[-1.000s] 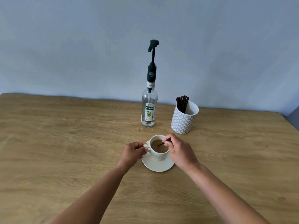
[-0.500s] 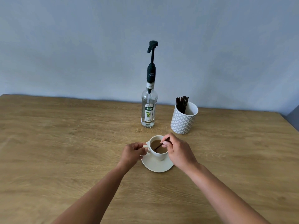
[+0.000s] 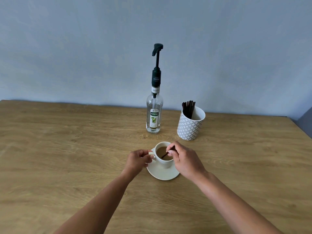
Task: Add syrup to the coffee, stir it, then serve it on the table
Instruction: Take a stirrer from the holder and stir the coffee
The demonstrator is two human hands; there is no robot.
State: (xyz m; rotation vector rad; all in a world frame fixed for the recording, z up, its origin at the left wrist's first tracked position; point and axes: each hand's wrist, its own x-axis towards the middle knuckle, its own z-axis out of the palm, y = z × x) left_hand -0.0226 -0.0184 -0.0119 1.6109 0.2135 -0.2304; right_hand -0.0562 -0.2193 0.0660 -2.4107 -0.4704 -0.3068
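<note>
A white cup of light brown coffee [image 3: 163, 153] stands on a white saucer [image 3: 162, 173] in the middle of the wooden table [image 3: 67, 149]. My left hand [image 3: 137, 160] pinches the cup's handle on its left side. My right hand [image 3: 183, 159] hovers over the cup's right rim and holds a thin dark stir stick [image 3: 164, 155], whose lower end dips into the coffee. Behind the cup stands a clear syrup bottle [image 3: 154, 115] with a dark green pump on top.
A white patterned holder [image 3: 190, 126] with several dark stir sticks stands right of the bottle. A pale blue wall runs along the table's far edge. The table's right edge shows at the far right.
The stick's lower end has swung around inside the cup, from pointing left toward the near side. My right hand shifted slightly; my left hand stayed on the handle.
</note>
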